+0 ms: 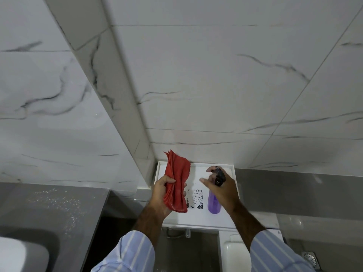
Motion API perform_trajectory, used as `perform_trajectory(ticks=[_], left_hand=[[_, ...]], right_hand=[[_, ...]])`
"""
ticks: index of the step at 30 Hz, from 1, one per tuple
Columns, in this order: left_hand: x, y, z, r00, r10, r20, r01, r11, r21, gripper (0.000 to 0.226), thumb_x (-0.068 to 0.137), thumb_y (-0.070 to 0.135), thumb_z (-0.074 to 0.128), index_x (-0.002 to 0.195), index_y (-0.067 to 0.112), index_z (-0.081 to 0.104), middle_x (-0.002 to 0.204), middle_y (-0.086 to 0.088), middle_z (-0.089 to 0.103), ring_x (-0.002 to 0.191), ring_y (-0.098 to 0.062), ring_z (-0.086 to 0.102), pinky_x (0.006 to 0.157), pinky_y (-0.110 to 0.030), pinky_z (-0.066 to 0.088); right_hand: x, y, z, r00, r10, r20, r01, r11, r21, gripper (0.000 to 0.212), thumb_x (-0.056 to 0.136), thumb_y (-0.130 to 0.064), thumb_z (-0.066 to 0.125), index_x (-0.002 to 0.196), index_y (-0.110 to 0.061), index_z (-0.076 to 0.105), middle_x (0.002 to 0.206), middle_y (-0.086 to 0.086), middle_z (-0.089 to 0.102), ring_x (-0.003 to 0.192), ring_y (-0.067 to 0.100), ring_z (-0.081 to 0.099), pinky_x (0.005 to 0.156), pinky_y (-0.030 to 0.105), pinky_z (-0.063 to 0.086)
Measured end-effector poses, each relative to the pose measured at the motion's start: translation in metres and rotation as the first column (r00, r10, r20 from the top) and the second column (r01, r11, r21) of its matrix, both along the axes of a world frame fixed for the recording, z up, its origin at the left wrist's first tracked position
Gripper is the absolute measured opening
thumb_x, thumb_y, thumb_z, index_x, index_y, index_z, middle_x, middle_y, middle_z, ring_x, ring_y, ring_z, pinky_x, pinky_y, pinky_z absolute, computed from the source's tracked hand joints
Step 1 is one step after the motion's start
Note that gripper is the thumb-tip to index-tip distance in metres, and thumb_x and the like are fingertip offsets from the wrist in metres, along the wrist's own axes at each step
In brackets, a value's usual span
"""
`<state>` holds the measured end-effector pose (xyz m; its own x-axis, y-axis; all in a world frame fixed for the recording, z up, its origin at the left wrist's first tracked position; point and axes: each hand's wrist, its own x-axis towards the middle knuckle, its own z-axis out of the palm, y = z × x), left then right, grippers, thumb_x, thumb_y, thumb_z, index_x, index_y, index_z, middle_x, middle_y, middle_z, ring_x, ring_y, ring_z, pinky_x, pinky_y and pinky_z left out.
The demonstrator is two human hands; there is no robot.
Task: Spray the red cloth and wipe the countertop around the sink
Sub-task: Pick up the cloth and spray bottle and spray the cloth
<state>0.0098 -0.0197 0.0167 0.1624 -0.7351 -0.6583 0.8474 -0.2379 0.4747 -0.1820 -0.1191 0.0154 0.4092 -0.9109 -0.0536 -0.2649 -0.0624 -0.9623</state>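
My left hand [164, 190] grips a crumpled red cloth [177, 181] and holds it upright above a white shelf [198, 216]. To its right, my right hand [222, 186] is wrapped around a purple spray bottle [214, 203] with a black trigger head [219, 176]. The nozzle points left toward the cloth, a short gap away. One finger rests over the trigger. The grey countertop [59, 209] lies at the lower left, and a white sink [11, 254] shows at its bottom-left corner.
Marble-patterned wall tiles [216, 85] fill the upper view, with a projecting tiled column [117, 107] left of the shelf. A dark printed patch [196, 199] marks the shelf. A white fixture [235, 252] and a floor drain [311, 259] sit at the lower right.
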Motion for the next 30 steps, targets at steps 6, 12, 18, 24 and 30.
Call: perform_trajectory(ticks=[6, 12, 18, 24, 30], left_hand=[[-0.001, -0.003, 0.001, 1.0, -0.011, -0.013, 0.011, 1.0, 0.002, 0.058, 0.077, 0.011, 0.053, 0.132, -0.006, 0.058, 0.091, -0.022, 0.067, 0.074, -0.03, 0.063, 0.061, -0.035, 0.057], [0.001, -0.011, 0.019, 0.988, -0.007, -0.152, -0.019, 0.986, -0.165, 0.059, 0.084, 0.025, 0.06, 0.136, -0.001, 0.058, 0.107, -0.02, 0.067, 0.088, -0.03, 0.065, 0.068, -0.039, 0.055], [-0.001, -0.021, 0.033, 0.976, -0.005, -0.216, -0.049, 0.968, -0.246, 0.075, 0.088, 0.058, 0.062, 0.146, 0.01, 0.058, 0.131, -0.02, 0.062, 0.097, -0.033, 0.064, 0.075, -0.041, 0.05], [-0.004, -0.029, 0.048, 0.981, -0.01, -0.192, -0.034, 0.974, -0.225, 0.081, 0.087, 0.067, 0.058, 0.143, 0.008, 0.061, 0.123, -0.02, 0.071, 0.102, -0.031, 0.067, 0.089, -0.044, 0.049], [-0.007, -0.033, 0.053, 0.982, -0.008, -0.189, -0.031, 0.979, -0.202, 0.107, 0.079, 0.089, 0.046, 0.143, 0.005, 0.061, 0.157, -0.023, 0.049, 0.136, -0.038, 0.05, 0.102, -0.046, 0.048]], right_hand=[[0.004, 0.001, -0.016, 0.999, -0.027, -0.031, 0.029, 0.998, 0.053, 0.044, 0.084, -0.027, 0.087, 0.122, -0.027, 0.065, 0.087, -0.001, 0.073, 0.085, 0.016, 0.071, 0.084, 0.024, 0.055], [0.005, -0.023, 0.037, 0.979, 0.185, -0.09, -0.177, 0.98, 0.092, 0.04, 0.085, -0.022, 0.085, 0.118, -0.03, 0.064, 0.071, 0.003, 0.069, 0.057, 0.018, 0.065, 0.065, 0.029, 0.054], [0.013, -0.036, 0.107, 0.818, 0.547, -0.181, -0.47, 0.815, 0.339, 0.046, 0.078, -0.012, 0.088, 0.116, 0.001, 0.063, 0.059, -0.003, 0.066, 0.053, 0.022, 0.061, 0.062, 0.035, 0.052], [0.024, -0.037, 0.146, 0.794, 0.554, -0.251, -0.387, 0.778, 0.495, 0.045, 0.072, -0.001, 0.087, 0.107, 0.009, 0.061, 0.06, 0.007, 0.064, 0.048, 0.023, 0.06, 0.053, 0.03, 0.052], [0.035, -0.031, 0.167, 0.8, 0.513, -0.312, -0.3, 0.792, 0.532, 0.02, 0.075, -0.003, 0.086, 0.083, -0.005, 0.068, 0.062, 0.006, 0.062, 0.045, 0.019, 0.056, 0.046, 0.024, 0.049]])
